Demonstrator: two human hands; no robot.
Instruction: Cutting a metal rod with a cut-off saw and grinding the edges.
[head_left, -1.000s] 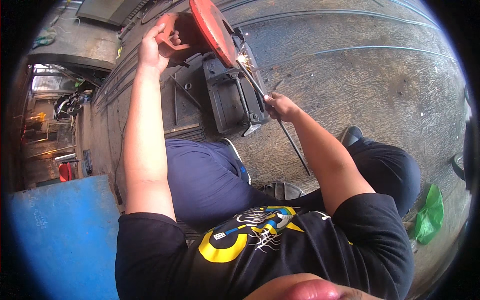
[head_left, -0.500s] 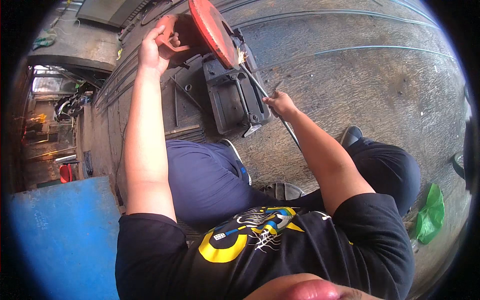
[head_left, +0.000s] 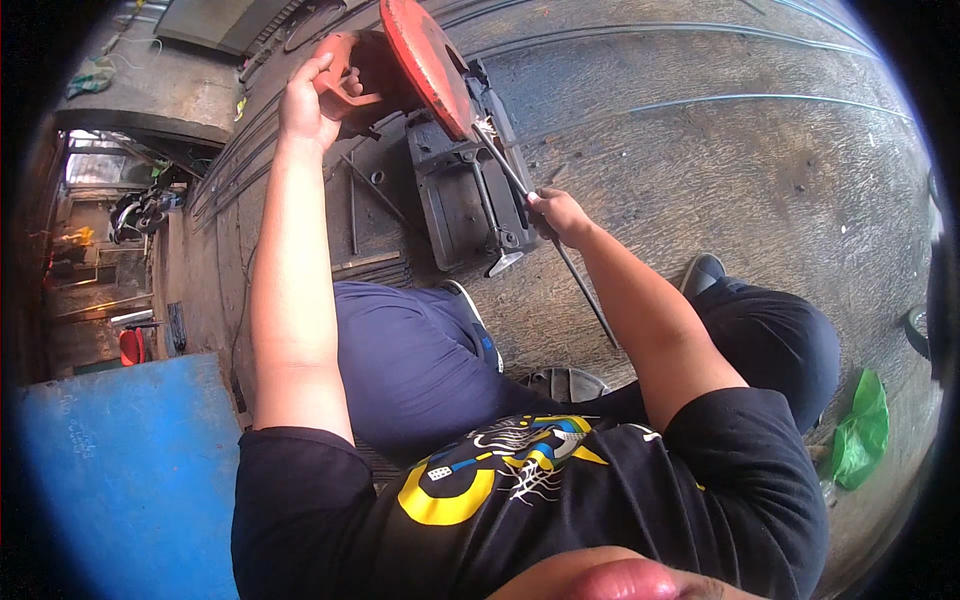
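Observation:
My left hand [head_left: 308, 108] is wrapped round the red handle [head_left: 347, 88] of a chop saw, whose round red guard [head_left: 425, 70] tilts over its dark metal base [head_left: 445, 205]. In my right hand [head_left: 560, 216] is a thin metal rod [head_left: 583, 278]. The rod slants from the base, just under the guard's lower edge, down past my right forearm. A small bright patch shows where rod and guard meet; the cutting disc itself is hidden by the guard. A clamp handle [head_left: 505, 262] sticks out at the near end of the base.
Long thin rods [head_left: 690, 34] lie across the floor at the far side. Short metal pieces [head_left: 353, 215] lie left of the saw. A blue sheet [head_left: 130, 470] is at the near left, a green plastic bag [head_left: 862, 430] at the right. My legs [head_left: 400, 355] flank the base.
The orange sparks at the guard's lower edge have faded to a small bright patch. The rod has shifted slightly in my right hand, and its near end now shows beside my forearm.

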